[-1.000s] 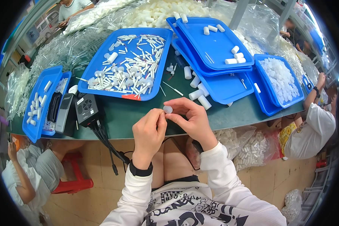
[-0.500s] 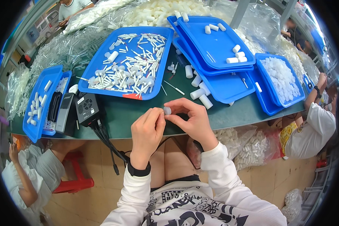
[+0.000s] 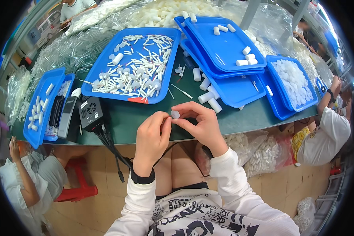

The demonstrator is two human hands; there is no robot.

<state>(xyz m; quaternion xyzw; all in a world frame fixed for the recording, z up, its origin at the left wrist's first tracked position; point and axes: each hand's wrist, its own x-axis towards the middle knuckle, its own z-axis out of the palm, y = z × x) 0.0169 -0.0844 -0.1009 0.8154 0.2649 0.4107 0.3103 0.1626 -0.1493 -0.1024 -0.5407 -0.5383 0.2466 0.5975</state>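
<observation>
My right hand (image 3: 198, 121) pinches a small round translucent white disc (image 3: 175, 114) between thumb and forefinger, above the near edge of the green table (image 3: 129, 131). Right beside it, my left hand (image 3: 153, 131) is closed, thumb pressed to forefinger, close to the disc; what those fingers hold, if anything, is hidden. Beyond my hands lies a large blue tray (image 3: 94, 84) with many thin white sticks with red ends (image 3: 147, 67), some bearing similar discs. A few loose white cylinders (image 3: 205, 97) and a single white stick (image 3: 181, 91) rest on the table near my right hand.
Stacked blue trays (image 3: 224, 49) with white cylinders stand at the back right. Farther right, another tray (image 3: 293, 84) is heaped with white discs. A black box with cables (image 3: 92, 114) sits left of my hands, beside narrow blue trays (image 3: 39, 114). Co-workers sit on both sides.
The disc between my right fingers has turned and shows more of its flat face. My left hand has shifted very slightly. At the left, the co-worker's hand has risen a little.
</observation>
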